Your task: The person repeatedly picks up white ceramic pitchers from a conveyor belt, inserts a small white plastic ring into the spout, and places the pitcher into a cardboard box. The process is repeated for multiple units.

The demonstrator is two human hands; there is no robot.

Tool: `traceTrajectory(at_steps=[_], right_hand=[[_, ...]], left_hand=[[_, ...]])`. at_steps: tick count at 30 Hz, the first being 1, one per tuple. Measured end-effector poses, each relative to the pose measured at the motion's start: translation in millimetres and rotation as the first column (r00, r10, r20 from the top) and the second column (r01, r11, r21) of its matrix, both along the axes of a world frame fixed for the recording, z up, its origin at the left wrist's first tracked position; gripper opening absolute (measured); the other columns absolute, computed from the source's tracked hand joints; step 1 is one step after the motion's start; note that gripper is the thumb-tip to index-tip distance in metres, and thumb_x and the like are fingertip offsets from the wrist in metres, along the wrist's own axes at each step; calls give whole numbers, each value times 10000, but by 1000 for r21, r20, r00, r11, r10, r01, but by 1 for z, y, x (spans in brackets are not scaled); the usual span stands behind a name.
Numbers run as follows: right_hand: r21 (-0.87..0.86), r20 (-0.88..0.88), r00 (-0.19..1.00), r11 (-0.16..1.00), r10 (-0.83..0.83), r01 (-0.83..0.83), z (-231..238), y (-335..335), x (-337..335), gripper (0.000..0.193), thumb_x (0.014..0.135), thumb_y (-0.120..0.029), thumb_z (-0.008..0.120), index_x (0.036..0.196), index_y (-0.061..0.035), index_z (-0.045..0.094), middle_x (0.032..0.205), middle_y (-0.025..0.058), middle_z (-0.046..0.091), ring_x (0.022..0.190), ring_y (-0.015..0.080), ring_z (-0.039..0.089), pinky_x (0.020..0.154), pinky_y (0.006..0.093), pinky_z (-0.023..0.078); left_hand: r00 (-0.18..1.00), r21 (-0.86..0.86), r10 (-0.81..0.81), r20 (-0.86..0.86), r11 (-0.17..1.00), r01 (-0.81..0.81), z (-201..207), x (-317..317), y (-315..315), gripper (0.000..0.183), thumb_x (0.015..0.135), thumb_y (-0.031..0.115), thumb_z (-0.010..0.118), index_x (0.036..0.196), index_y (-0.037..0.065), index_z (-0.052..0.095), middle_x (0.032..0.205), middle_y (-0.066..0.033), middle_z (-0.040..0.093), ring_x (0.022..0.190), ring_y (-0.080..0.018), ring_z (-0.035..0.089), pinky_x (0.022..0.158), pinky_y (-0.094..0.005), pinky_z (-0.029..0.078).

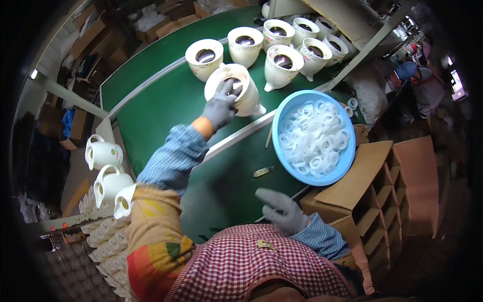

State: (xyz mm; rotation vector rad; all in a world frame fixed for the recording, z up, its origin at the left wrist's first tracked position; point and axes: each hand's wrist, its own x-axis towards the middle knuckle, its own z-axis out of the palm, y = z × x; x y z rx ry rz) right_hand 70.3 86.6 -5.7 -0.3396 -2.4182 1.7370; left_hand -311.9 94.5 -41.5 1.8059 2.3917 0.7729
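Observation:
My left hand (220, 108), in a grey glove, reaches forward to a white jug (246, 100) on the green work surface (166, 110). Its fingers bend over the near rim into the wide round opening, where a dark round part shows; the thumb is hard to make out. A spout-like tip juts out low on this jug. My right hand (284, 209), also gloved in grey, hovers close to my checked apron (241, 256) with fingers stretched and thumb apart, holding nothing. Beyond the left hand stand several similar white jugs (283, 70) with dark, shiny round insides.
A light-blue basin (278, 146) full of translucent white rings (317, 136) sits to the right. Below it is a divided cardboard box (352, 181). A small yellowish object (262, 171) lies on the green surface. Handled white jugs (108, 153) line the left edge. A metal post (370, 55) slants at the right.

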Motion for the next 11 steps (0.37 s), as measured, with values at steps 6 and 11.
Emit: traceTrajectory(at_steps=[6,11], right_hand=[[130,-45,989,980,-144,148,10,8,42,444,960,-152,660,1378,-10,620,1370,235,637,1234,376,645,1065,430,512],[107,-97,959,955,-268,277,28,12,89,460,947,-156,690,1378,-11,619,1372,250,631,1209,390,661,1032,444,534]], left_hand=[[936,-319,-71,-346,947,-47,-40,-10,117,436,781,82,722,1215,45,718,1600,-191,382,1458,-436,392,1227,-463,352],[915,-338,48,-400,920,-196,-90,-75,183,581,1008,222,539,1580,219,436,1618,-202,395,1526,-338,323,1291,-365,217]])
